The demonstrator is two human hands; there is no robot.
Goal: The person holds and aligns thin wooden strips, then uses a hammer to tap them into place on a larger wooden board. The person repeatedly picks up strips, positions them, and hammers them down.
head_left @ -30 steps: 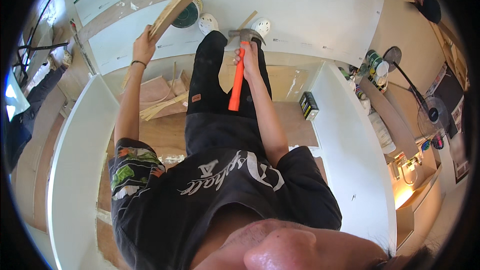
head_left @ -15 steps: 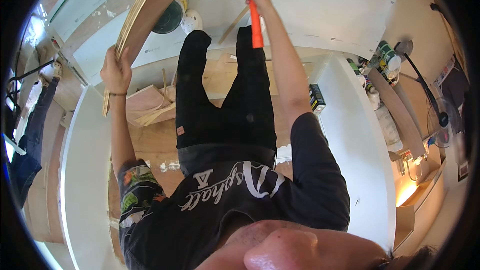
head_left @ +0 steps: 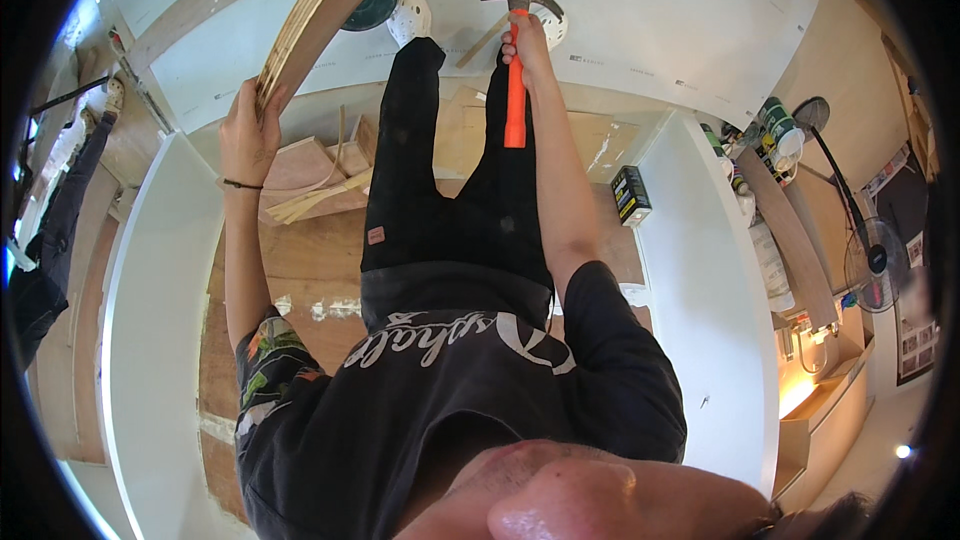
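My left hand (head_left: 248, 135) is closed around the near end of a long plywood board (head_left: 325, 25), whose layered edge shows. The board slants up and away to the right, and its far end runs out at the top edge of the view. In my right hand (head_left: 530, 45) is a claw hammer (head_left: 516, 80), gripped on its orange handle close below the dark head. The hammer hangs upright in front of my right leg, head at the far end, apart from the board.
Wood offcuts and thin strips (head_left: 320, 175) lie left of my legs. White panels stand on the left (head_left: 160, 320) and right (head_left: 700, 320). A small dark box (head_left: 630, 196) sits by the right panel. Beyond it are bottles, a fan (head_left: 872, 262) and another board. Another person's legs (head_left: 65, 210) show far left.
My right hand has brought the hammer down nearer to me, so its whole head now shows. The plywood board in my left hand has shifted a little to the right.
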